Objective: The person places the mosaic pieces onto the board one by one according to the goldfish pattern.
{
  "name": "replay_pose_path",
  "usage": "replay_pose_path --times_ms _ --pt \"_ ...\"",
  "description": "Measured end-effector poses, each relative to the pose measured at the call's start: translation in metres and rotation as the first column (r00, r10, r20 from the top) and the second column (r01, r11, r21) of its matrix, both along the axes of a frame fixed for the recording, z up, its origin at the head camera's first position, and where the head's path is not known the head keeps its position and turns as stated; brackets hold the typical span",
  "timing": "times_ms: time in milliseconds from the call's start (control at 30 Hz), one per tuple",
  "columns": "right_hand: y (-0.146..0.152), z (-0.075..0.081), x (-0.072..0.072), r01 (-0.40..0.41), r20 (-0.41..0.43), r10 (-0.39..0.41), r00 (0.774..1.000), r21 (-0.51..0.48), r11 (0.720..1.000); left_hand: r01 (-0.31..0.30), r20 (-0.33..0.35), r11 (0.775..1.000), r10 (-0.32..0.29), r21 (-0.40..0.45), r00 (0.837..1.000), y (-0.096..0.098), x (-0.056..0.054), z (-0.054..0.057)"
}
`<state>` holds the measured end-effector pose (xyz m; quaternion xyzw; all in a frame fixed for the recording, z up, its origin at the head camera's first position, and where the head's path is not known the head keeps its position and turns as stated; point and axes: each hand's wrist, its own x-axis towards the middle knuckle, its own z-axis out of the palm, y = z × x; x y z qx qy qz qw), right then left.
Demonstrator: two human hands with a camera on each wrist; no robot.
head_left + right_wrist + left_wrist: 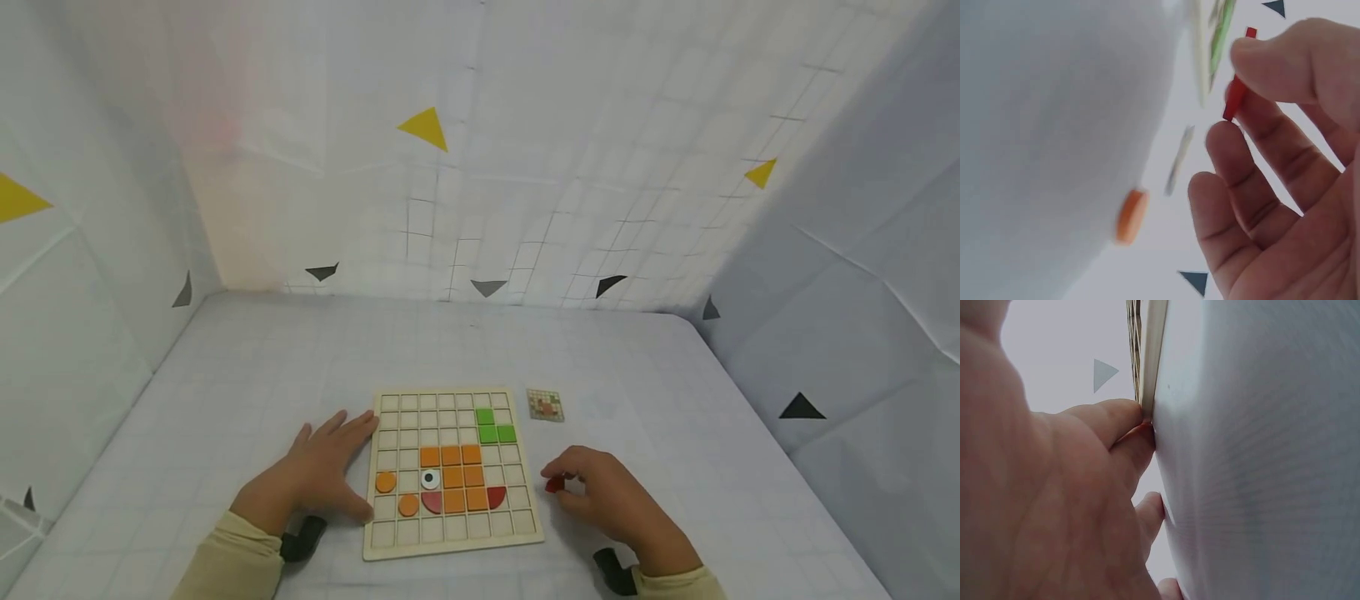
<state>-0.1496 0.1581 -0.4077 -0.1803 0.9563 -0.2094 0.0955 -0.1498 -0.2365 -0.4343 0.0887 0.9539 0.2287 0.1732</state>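
Observation:
A wooden grid board [450, 542] lies flat, bearing orange squares [453, 477], green squares [488, 434], orange discs [386, 482], a white eye piece [430, 478], a pink quarter-round piece [432, 502] and a red quarter-round piece [496, 497]. My left hand [318, 473] is spread along the board's left edge, thumb near the lower corner and fingertips higher up. In the left wrist view, two fingertips [1141, 414] touch the board's side [1152, 356]. Just right of the board, my right hand [600, 492] pinches a flat red piece [1240, 81] between thumb and index finger.
A small printed pattern card [546, 405] lies beyond the board's right edge. In the right wrist view an orange piece [1130, 217] rests on the white cloth surface. White sheet walls with yellow and black triangles enclose the back and sides.

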Motion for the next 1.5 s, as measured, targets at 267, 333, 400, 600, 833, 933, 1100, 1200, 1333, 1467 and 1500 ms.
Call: replay_pose_path --times_ms 267,333,400,600,833,933,1100,1200,1333,1467,1500 --pt "-0.027 0.009 -0.016 -0.164 -0.11 0.151 0.982 -0.118 0.979 -0.01 0.014 1.0 0.01 0.003 1.0 -0.002 0.001 -0.001" --pt "-0.034 0.012 -0.019 -0.19 -0.121 0.174 0.977 -0.137 0.972 -0.01 0.011 1.0 0.01 0.004 1.0 -0.002 0.001 -0.002" --pt "-0.041 0.014 -0.022 -0.203 -0.126 0.186 0.974 -0.135 0.97 -0.013 0.008 1.0 0.013 -0.001 1.0 -0.001 0.0 -0.003" --pt "-0.061 0.019 -0.028 -0.217 -0.116 0.205 0.972 -0.109 0.97 -0.028 0.003 1.0 0.029 -0.01 1.0 0.001 -0.002 -0.004" --pt "-0.078 0.018 -0.033 -0.273 -0.105 0.264 0.959 -0.082 0.959 -0.025 0.007 1.0 0.025 -0.006 1.0 0.001 -0.004 -0.007" --pt "-0.088 0.016 -0.036 -0.313 -0.12 0.302 0.946 -0.085 0.946 -0.028 0.008 1.0 0.028 -0.012 1.0 0.0 -0.004 -0.007" --pt "-0.107 0.015 -0.041 -0.388 -0.125 0.378 0.917 -0.07 0.919 -0.023 0.005 1.0 0.023 -0.005 1.0 -0.001 -0.002 -0.005" --pt "-0.119 0.016 -0.043 -0.424 -0.123 0.416 0.901 -0.052 0.904 -0.016 0.006 1.0 0.016 0.003 1.0 -0.003 -0.001 -0.005" --pt "-0.132 0.016 -0.047 -0.442 -0.124 0.435 0.892 -0.03 0.896 -0.013 0.011 1.0 0.013 0.005 1.0 -0.004 -0.002 -0.004" --pt "-0.142 0.015 -0.052 -0.446 -0.107 0.443 0.89 -0.006 0.895 -0.011 0.015 1.0 0.011 0.009 1.0 -0.004 -0.002 -0.004" --pt "-0.144 0.014 -0.053 -0.449 -0.103 0.446 0.889 -0.001 0.894 -0.01 0.015 1.0 0.01 0.012 1.0 -0.004 -0.002 -0.004"
